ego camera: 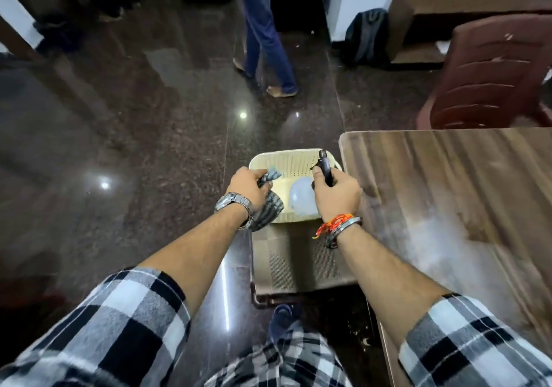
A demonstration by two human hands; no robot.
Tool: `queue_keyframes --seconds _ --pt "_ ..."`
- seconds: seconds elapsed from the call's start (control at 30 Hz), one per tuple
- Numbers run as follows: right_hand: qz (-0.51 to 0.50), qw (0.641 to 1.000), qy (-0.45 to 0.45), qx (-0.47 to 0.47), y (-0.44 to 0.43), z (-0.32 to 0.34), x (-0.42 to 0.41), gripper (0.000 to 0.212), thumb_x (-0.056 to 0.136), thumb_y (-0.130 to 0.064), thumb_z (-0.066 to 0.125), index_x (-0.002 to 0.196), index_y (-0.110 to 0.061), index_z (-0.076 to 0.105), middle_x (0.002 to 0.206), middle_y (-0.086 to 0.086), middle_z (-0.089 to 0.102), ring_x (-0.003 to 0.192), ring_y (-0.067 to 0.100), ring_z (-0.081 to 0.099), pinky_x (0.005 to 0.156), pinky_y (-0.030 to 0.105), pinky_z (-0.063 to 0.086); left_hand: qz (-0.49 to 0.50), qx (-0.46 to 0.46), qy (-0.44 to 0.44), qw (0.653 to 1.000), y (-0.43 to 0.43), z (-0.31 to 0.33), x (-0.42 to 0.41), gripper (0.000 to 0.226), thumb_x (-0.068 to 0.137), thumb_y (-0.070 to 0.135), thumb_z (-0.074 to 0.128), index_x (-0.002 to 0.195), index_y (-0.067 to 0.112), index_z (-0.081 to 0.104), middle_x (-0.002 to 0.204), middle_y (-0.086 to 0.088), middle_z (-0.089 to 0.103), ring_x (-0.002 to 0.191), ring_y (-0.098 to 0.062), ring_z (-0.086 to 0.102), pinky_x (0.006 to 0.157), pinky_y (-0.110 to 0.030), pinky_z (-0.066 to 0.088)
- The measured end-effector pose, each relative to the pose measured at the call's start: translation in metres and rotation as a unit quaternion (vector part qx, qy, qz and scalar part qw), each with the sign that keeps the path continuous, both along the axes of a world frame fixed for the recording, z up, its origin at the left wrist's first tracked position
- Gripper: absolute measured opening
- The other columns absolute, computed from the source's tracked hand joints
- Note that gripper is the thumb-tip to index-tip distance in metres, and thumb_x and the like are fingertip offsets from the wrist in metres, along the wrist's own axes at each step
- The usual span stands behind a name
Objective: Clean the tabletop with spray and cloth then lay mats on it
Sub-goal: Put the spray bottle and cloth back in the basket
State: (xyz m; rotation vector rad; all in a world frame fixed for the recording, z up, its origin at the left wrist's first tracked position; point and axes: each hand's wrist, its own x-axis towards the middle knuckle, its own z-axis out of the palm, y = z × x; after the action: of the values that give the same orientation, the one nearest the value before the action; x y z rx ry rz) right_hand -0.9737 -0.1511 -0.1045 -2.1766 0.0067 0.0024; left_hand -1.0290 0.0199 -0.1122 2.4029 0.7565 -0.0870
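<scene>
A cream perforated basket (295, 156) stands on brown mats (298, 258) stacked on a low stool left of the wooden tabletop (448, 183). My left hand (248, 185) is shut on a grey-blue striped cloth (267, 207) at the basket's left rim. My right hand (336, 194) grips the black trigger head of a spray bottle (324, 165); its pale translucent body (301, 200) hangs down inside the basket. The tabletop shows a hazy wet patch near its left part.
A maroon plastic chair (490, 79) stands behind the table. A person in blue jeans (263, 37) walks on the glossy dark floor ahead. A dark backpack (366, 36) leans against a white pillar at the back.
</scene>
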Motion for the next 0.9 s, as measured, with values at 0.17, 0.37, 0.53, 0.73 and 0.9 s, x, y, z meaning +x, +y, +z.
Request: queue_keyframes --seconds 0.17,0.37,0.53,0.73,0.9 --pt "0.024 0.999 0.031 -0.034 0.029 -0.031 0.063 0.042 0.094 -0.032 0.068 0.060 -0.020 0.047 0.052 -0.009 0.040 0.064 0.023 0.046 0.053 0.031 0.016 0.007 -0.025 0.027 0.999 0.026 -0.030 0.061 0.043 0.092 0.033 0.062 0.133 0.018 0.060 0.129 -0.014 0.058 0.116 -0.032 0.057 0.095 -0.031 0.044" --pt "0.015 0.997 0.073 -0.025 0.057 -0.071 0.101 0.025 0.093 -0.029 0.068 0.081 -0.007 0.074 0.074 0.012 0.072 0.070 0.029 0.061 0.057 0.031 0.031 0.027 -0.084 0.053 0.995 0.042 -0.068 0.108 0.044 0.091 0.031 0.065 0.132 0.015 0.059 0.127 -0.007 0.063 0.117 -0.023 0.059 0.098 -0.023 0.040" --pt "0.012 0.992 0.110 -0.065 0.069 -0.097 0.108 0.022 0.094 -0.028 0.067 0.085 -0.010 0.074 0.068 0.003 0.061 0.067 0.021 0.052 0.050 0.026 0.024 0.010 -0.116 0.083 0.990 0.043 -0.107 0.135 0.046 0.092 0.027 0.064 0.135 0.012 0.056 0.132 -0.005 0.061 0.120 -0.019 0.057 0.101 -0.020 0.037" --pt "0.016 0.986 0.142 -0.083 0.067 -0.121 0.111 0.019 0.095 -0.025 0.066 0.099 -0.010 0.077 0.080 0.007 0.071 0.074 0.023 0.059 0.061 0.025 0.035 -0.031 -0.109 0.134 0.984 0.044 -0.144 0.143 0.045 0.090 0.027 0.065 0.133 0.016 0.059 0.127 -0.004 0.064 0.117 -0.024 0.059 0.100 -0.025 0.041" --pt "0.019 0.982 0.156 -0.106 0.062 -0.130 0.112 0.018 0.096 -0.023 0.065 0.100 -0.009 0.075 0.086 0.015 0.073 0.073 0.024 0.055 0.059 0.025 0.028 -0.082 -0.080 0.202 0.973 0.053 -0.156 0.135 0.042 0.088 0.026 0.066 0.129 0.016 0.059 0.122 -0.007 0.065 0.110 -0.029 0.061 0.089 -0.029 0.046"
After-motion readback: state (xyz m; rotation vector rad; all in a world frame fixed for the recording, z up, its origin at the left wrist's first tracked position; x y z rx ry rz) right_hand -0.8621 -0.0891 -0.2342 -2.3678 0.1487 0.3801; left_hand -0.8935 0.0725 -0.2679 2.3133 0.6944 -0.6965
